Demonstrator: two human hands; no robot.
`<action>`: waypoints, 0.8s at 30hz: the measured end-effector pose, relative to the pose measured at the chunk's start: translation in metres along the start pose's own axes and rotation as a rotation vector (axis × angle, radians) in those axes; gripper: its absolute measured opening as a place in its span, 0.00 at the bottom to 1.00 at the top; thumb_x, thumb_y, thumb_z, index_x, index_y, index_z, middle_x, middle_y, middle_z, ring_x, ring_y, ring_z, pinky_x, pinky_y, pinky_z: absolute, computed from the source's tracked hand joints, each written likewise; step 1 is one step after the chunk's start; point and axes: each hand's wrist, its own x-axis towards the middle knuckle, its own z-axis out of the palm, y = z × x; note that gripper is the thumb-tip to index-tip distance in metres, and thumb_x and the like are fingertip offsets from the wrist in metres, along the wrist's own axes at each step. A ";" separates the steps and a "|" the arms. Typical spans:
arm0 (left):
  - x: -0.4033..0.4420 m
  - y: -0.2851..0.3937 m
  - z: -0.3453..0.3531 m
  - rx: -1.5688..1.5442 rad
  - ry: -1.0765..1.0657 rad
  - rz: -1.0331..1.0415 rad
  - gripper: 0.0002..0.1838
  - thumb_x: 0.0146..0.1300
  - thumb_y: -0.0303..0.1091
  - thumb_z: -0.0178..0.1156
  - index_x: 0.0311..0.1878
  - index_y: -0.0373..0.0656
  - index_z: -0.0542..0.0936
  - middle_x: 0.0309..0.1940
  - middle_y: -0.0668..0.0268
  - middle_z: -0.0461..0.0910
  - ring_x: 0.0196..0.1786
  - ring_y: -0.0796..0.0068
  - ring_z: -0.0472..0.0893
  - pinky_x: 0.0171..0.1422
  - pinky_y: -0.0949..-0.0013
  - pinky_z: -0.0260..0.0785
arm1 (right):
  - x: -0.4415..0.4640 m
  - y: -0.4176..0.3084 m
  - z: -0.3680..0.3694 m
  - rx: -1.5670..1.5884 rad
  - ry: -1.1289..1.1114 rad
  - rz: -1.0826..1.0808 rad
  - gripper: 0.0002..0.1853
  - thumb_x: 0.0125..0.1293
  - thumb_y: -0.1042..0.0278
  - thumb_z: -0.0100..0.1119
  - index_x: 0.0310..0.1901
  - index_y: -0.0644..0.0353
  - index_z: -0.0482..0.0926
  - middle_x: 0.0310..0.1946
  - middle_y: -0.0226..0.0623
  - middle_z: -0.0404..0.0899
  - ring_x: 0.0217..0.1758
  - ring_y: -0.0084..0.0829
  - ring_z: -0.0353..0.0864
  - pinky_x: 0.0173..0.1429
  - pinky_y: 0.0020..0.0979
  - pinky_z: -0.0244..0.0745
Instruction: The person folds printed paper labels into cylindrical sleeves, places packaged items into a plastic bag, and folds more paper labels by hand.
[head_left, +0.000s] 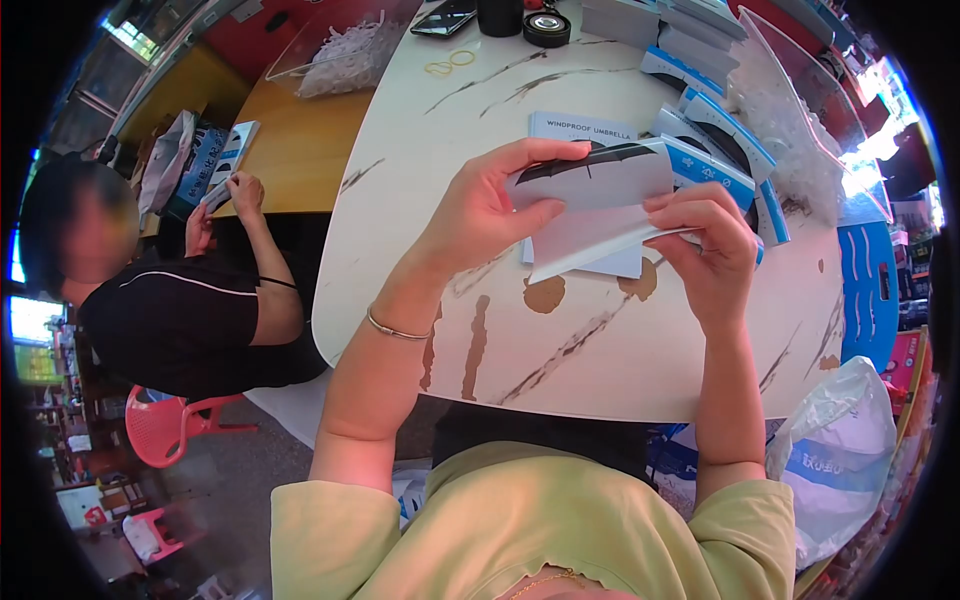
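Observation:
Between my two hands is a white umbrella box (625, 178) of thin card, with a black umbrella printed on its upper panel and a pale flap spread open below. My left hand (500, 195) grips its left end, fingers on top and thumb beneath. At the other end, my right hand (712, 235) pinches the edge of the flap between thumb and fingers. Under the box lie flat printed cartons (585, 126) marked "WINDPROOF UMBRELLA", partly hidden by my hands and the box. Just to the right are several blue-and-white boxes (735, 130) in a loose pile.
A clear bin (800, 90) of plastic wrapping stands at the right. Farther back are a phone (443, 18), rubber bands (450, 64) and a tape roll (547, 28). On the left, a co-worker (190, 310) holds a similar box. A plastic bag (835, 460) hangs low at right.

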 end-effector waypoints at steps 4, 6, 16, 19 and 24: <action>0.000 -0.002 0.000 0.104 -0.013 0.011 0.24 0.50 0.11 0.52 0.53 0.37 0.73 0.54 0.61 0.73 0.56 0.75 0.71 0.62 0.72 0.62 | 0.000 -0.006 0.002 -0.184 0.007 -0.008 0.21 0.43 0.85 0.66 0.42 0.60 0.76 0.28 0.29 0.75 0.35 0.20 0.77 0.36 0.16 0.73; 0.001 -0.003 0.000 0.127 -0.022 0.014 0.24 0.50 0.11 0.51 0.53 0.37 0.73 0.54 0.61 0.73 0.56 0.75 0.71 0.62 0.72 0.62 | -0.001 -0.008 0.005 -0.077 0.092 0.189 0.24 0.43 0.84 0.67 0.45 0.60 0.74 0.26 0.28 0.75 0.33 0.19 0.77 0.35 0.16 0.72; -0.002 -0.003 0.007 0.268 -0.044 0.021 0.23 0.52 0.13 0.53 0.53 0.39 0.73 0.53 0.63 0.73 0.56 0.74 0.71 0.58 0.72 0.66 | 0.001 0.004 0.003 0.029 0.123 0.484 0.17 0.53 0.74 0.65 0.44 0.66 0.74 0.32 0.32 0.79 0.34 0.18 0.77 0.39 0.17 0.71; -0.003 -0.003 0.014 0.158 -0.035 0.002 0.18 0.55 0.20 0.55 0.51 0.39 0.73 0.54 0.62 0.71 0.58 0.74 0.69 0.59 0.70 0.65 | 0.001 0.007 0.000 0.046 0.159 0.471 0.14 0.54 0.73 0.65 0.42 0.66 0.75 0.32 0.32 0.79 0.34 0.17 0.77 0.39 0.17 0.70; -0.002 -0.012 0.012 -0.076 0.094 0.093 0.16 0.64 0.39 0.52 0.49 0.39 0.73 0.50 0.64 0.69 0.51 0.76 0.70 0.53 0.74 0.65 | 0.001 0.007 -0.001 0.097 0.232 0.417 0.12 0.55 0.73 0.64 0.41 0.65 0.76 0.31 0.31 0.79 0.34 0.16 0.76 0.39 0.17 0.69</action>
